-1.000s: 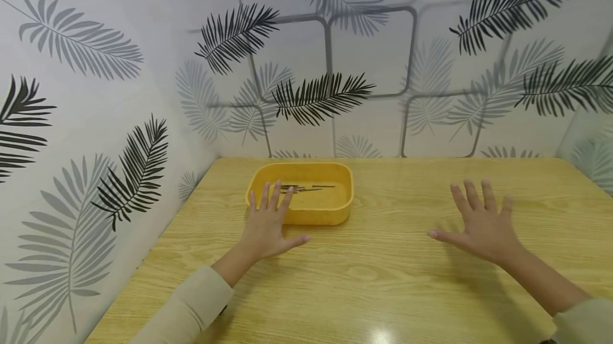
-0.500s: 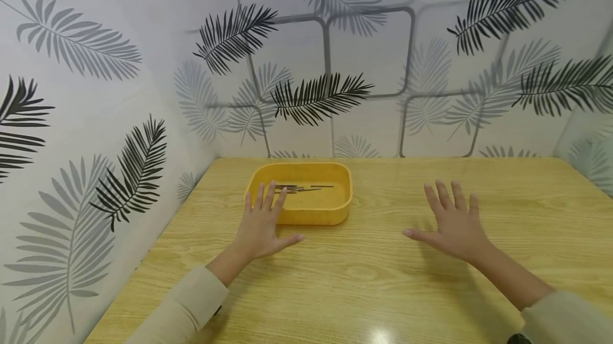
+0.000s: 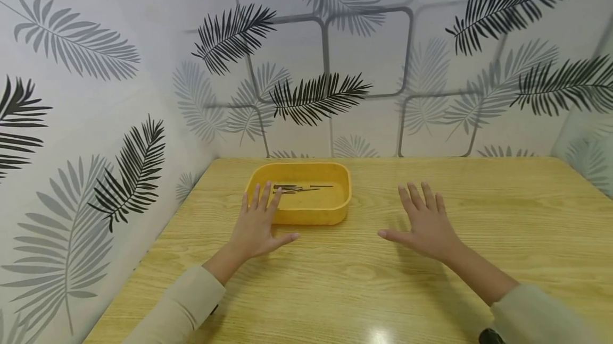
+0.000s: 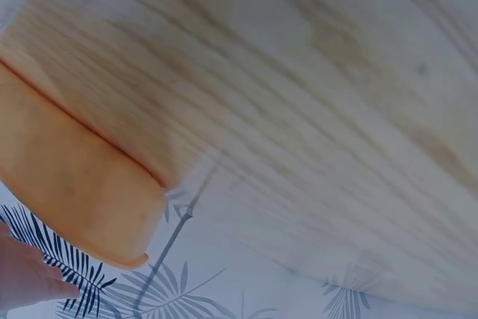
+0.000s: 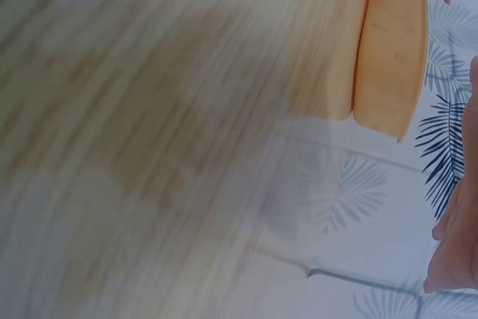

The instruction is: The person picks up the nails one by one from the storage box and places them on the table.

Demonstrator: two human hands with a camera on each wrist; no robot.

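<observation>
A yellow plastic tray point(image 3: 311, 217) stands toward the back of the table, left of the middle. Several dark, thin nail-like pieces point(image 3: 287, 189) lie on its floor. My left hand point(image 3: 253, 232), fingers spread and straight, overlaps the tray's front left corner in the head view and holds nothing. To the right of the tray, my right hand point(image 3: 428, 231) is spread palm down above the wood, also holding nothing. The tray's outer wall point(image 4: 82, 169) shows in the left wrist view beside part of the left hand point(image 4: 30, 278). In the right wrist view, the right hand point(image 5: 455, 222) appears at the edge.
The light wood-grain table point(image 3: 335, 280) reaches back to a wall point(image 3: 364, 57) with a feather-leaf pattern. Another patterned wall point(image 3: 62, 120) runs along the left side. A dark band point(image 3: 490, 336) shows below the right sleeve.
My right hand has moved left across the table, closer to the tray. My left hand has shifted slightly left, both hands staying spread. The tray and its contents stay put.
</observation>
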